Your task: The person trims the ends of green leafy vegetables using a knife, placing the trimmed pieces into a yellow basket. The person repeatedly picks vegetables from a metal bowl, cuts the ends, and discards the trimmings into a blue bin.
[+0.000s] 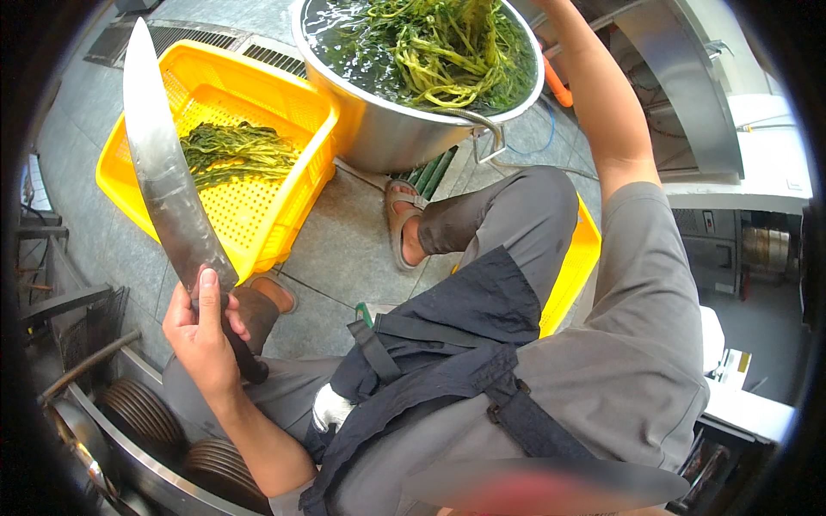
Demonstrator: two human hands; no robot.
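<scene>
My left hand [210, 329] grips the dark handle of a large, broad-bladed knife [168, 168], thumb laid along the base of the blade. The blade points up and away over the edge of a yellow perforated plastic basket [306, 187], where a bundle of leafy green stems [235, 151] lies. My right arm [600, 97] stretches past the top edge, so my right hand is out of view. Below that arm, a big steel pot [400, 135] holds water and a heap of long yellow-green leafy stems [445, 58], some rising to the top edge.
Floor grates [271, 58] lie behind the basket. Another yellow basket [571, 277] shows beside my right leg. At lower left stands a metal frame with ribbed round parts [142, 413]. A steel unit [684, 84] and white worktop [768, 155] stand at right. An orange pipe [557, 84] is behind the pot.
</scene>
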